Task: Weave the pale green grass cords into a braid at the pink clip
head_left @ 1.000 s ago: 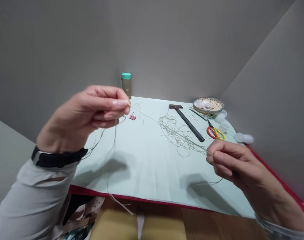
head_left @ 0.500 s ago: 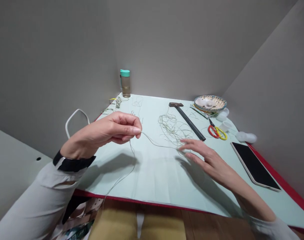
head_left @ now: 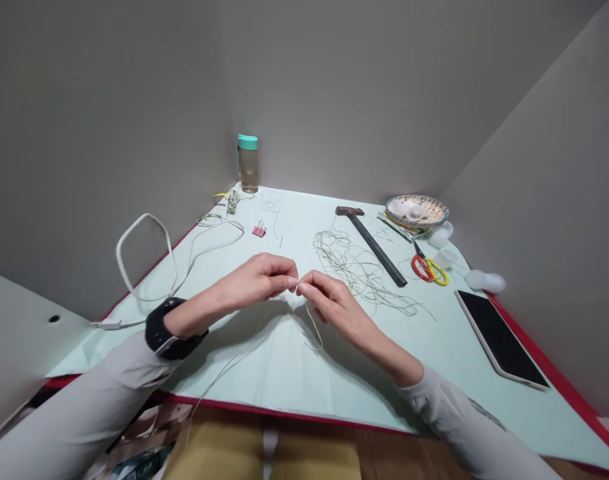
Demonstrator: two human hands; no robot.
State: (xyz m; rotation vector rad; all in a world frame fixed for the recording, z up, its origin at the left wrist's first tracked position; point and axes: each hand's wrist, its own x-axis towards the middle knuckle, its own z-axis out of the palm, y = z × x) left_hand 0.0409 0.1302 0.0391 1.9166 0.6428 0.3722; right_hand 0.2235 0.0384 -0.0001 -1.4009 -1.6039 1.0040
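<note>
Both of my hands meet at the centre of the frame, above the worktop [head_left: 449,347]. My left hand [head_left: 259,281] has thumb and forefinger closed on a thin pale strand [head_left: 316,325], and my right hand [head_left: 337,303] pinches it from the other side, fingertips together. Whether the two sets of fingertips touch each other I cannot tell. The strand shows at my fingers, and a loop hangs just under my right hand. Another fine length [head_left: 200,399] trails toward the lower left and over the red near edge [head_left: 264,413]; I cannot tell whether it is the same piece.

Just beyond my right hand, right of centre, a loose tangle of greenish thread [head_left: 351,263] spreads out. Behind it the hammer [head_left: 377,250] lies at a slant, its head toward the back, with the red and yellow scissors [head_left: 423,261] to its right. A phone [head_left: 501,339] lies along the right edge, well apart from my forearm, with a broad stretch of pale surface between them.

On the left, a white cable [head_left: 120,257] loops near my watch [head_left: 167,327], so room is tighter on that side. The pink binder clip [head_left: 259,231] sits a little beyond my left hand. At the back, the bottle [head_left: 249,167] stands upright near the grey wall [head_left: 334,100], and the basket [head_left: 437,213] sits in the upper right.
</note>
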